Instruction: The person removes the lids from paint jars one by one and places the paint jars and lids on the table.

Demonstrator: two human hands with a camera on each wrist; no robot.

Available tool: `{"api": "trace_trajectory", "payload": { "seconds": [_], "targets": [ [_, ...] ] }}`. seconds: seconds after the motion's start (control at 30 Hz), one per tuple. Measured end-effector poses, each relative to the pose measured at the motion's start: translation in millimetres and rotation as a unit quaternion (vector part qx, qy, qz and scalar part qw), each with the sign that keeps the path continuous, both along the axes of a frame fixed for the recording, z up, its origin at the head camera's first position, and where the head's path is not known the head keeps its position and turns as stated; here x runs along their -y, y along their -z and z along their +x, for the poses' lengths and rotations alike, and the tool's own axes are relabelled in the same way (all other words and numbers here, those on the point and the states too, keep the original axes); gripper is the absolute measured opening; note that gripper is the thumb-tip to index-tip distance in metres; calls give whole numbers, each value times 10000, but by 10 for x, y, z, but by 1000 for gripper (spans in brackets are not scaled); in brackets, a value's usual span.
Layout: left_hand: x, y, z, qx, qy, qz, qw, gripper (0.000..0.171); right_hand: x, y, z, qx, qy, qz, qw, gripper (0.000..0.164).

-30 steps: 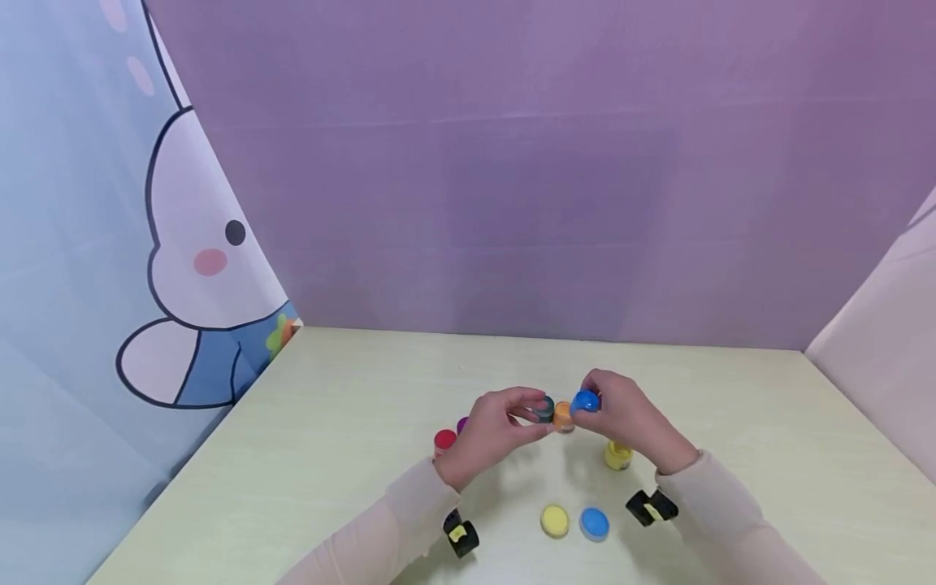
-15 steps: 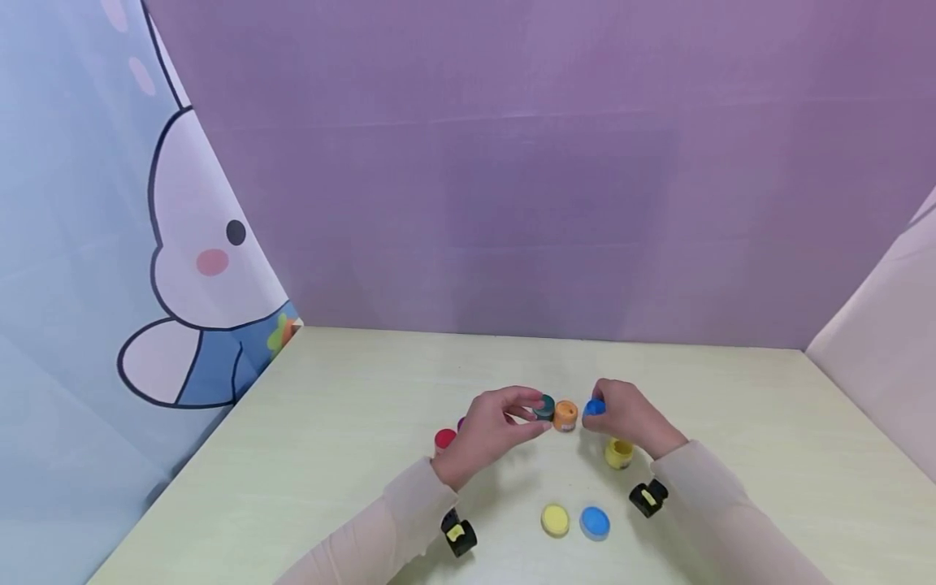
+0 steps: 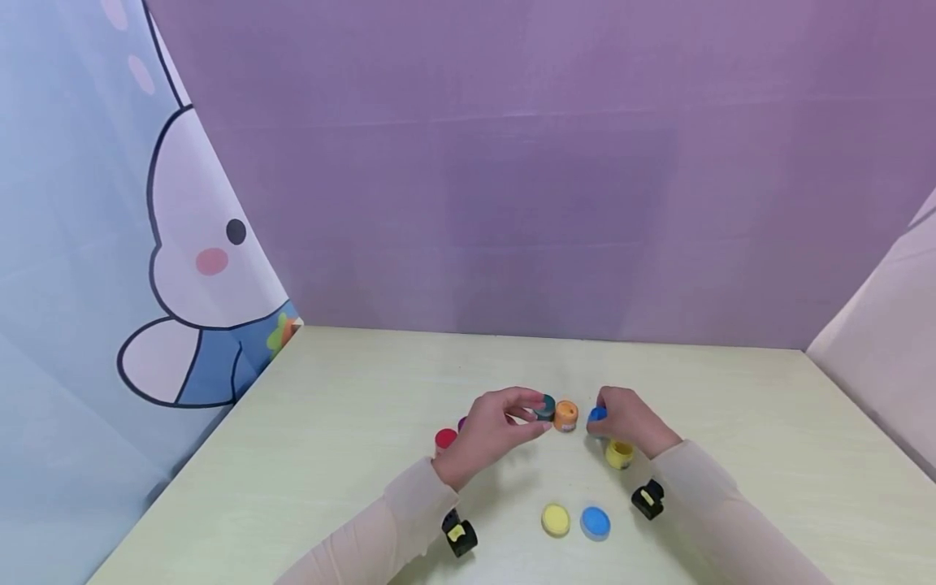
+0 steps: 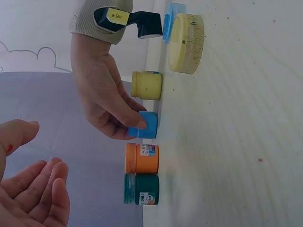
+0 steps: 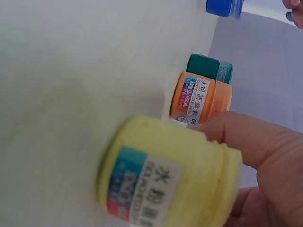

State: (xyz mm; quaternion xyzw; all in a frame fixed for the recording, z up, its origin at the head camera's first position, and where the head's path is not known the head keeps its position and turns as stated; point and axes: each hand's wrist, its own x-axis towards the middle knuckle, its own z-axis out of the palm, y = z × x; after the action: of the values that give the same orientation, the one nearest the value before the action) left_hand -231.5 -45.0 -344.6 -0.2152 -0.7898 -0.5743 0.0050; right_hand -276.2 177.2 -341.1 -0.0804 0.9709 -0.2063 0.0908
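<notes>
My right hand [image 3: 634, 424] pinches a small blue paint jar [image 3: 597, 418] between thumb and fingers. In the left wrist view this blue jar [image 4: 150, 125] stands at the tabletop beside the orange paint jar [image 4: 147, 159]. A lidless yellow paint jar [image 3: 619, 455] is just below the right hand, its label facing the right wrist camera. My left hand [image 3: 486, 429] holds nothing, thumb and fingers apart; in the left wrist view it hovers away from the green paint jar [image 4: 147, 189]. The orange and green jars stand side by side.
A yellow lid [image 3: 556, 520] and a blue lid [image 3: 595, 523] lie near the front of the table. A red-topped jar [image 3: 445, 439] and a purple one [image 3: 462, 423] are partly behind the left hand. Another blue jar [image 5: 224, 6] shows in the right wrist view.
My right hand has carried the blue jar to the right, away from the orange jar, and lowered it to the tabletop. The left hand has stayed nearly still.
</notes>
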Motion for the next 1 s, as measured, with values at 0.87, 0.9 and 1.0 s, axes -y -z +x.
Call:
{"api": "trace_trajectory", "payload": {
  "seconds": [0.87,0.9,1.0],
  "targets": [
    [-32,10,22,-30,86,109,9999,32,236,-52,-56,-707,-834,-34,9940,30],
    [-33,13,22,-42,87,107,9999,31,244,-53,-54,-687,-827,-57,9942,29],
    [-37,19,22,-64,113,112,9999,32,266,-54,-47,-637,-801,-90,9947,26]
  ]
}}
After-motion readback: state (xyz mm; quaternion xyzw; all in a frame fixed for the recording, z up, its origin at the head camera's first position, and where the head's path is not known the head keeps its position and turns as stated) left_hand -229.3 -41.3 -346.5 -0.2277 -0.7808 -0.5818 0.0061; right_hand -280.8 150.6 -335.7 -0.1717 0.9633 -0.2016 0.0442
